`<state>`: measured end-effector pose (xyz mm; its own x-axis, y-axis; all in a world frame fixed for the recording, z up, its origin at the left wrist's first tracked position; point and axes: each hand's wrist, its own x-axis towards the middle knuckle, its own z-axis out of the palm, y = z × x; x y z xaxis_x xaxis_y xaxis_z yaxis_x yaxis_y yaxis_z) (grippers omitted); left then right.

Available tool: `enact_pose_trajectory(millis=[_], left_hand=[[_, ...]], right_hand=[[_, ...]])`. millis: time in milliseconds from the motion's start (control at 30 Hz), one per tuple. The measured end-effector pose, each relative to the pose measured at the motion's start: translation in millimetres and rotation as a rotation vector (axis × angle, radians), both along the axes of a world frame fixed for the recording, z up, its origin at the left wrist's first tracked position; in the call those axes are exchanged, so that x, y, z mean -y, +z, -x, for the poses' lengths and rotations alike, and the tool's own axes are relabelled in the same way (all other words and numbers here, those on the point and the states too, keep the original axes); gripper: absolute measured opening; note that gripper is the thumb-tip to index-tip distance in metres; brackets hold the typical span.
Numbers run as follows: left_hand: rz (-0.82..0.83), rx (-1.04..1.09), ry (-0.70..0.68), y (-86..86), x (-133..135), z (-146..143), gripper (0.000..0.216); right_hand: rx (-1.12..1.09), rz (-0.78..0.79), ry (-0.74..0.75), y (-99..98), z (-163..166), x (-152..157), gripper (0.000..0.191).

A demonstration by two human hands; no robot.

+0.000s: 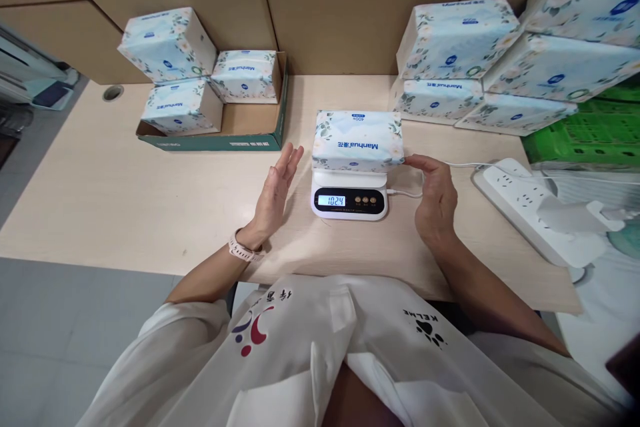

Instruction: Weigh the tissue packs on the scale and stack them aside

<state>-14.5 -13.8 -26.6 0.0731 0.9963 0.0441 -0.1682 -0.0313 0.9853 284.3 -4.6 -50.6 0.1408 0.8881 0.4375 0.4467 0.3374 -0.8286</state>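
Observation:
A floral-printed pack of tissues (357, 140) lies flat on a white digital scale (350, 203), covering most of its platform. The lit display (331, 201) appears to read 102.4. To the left of the pack my left hand (274, 197) is held upright with its fingers stretched out, apart from the pack and holding nothing. On the other side my right hand (436, 200) has its fingers extended, the tips at or just beside the pack's lower right corner. Whether they touch it I cannot tell.
A green-sided cardboard tray (210, 142) at back left holds three tissue packs. More packs (457, 40) are stacked at back right, near a green crate (580, 133). A white power strip (535, 207) lies on the right, and a white cable (410, 193) runs from the scale.

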Motion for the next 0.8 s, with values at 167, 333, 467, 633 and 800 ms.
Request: enact_pose_trajectory(millis=[167,333,467,633,800], left_hand=[[-0.014,0.014,-0.006,-1.9,0,0,0.073],[0.002,-0.010,-0.004,-3.3,-1,-1,0.081],[0.009,-0.032,-0.006,-2.5,-1,-2,0.084],[-0.018,-0.031,-0.002,-7.3,-3,3,0.080],[-0.018,-0.119,-0.037,-11.9,-18,0,0.074]], right_hand=[[-0.021,0.008,0.026,-5.6,-3,-1,0.048],[-0.018,0.015,0.014,-6.4,-3,-1,0.049],[-0.033,0.016,0.075,-2.8,-2,0,0.051],[0.034,0.114,0.143,-2.7,-1,-2,0.066],[0.086,0.234,0.198,-10.5,12,-13,0.084]])
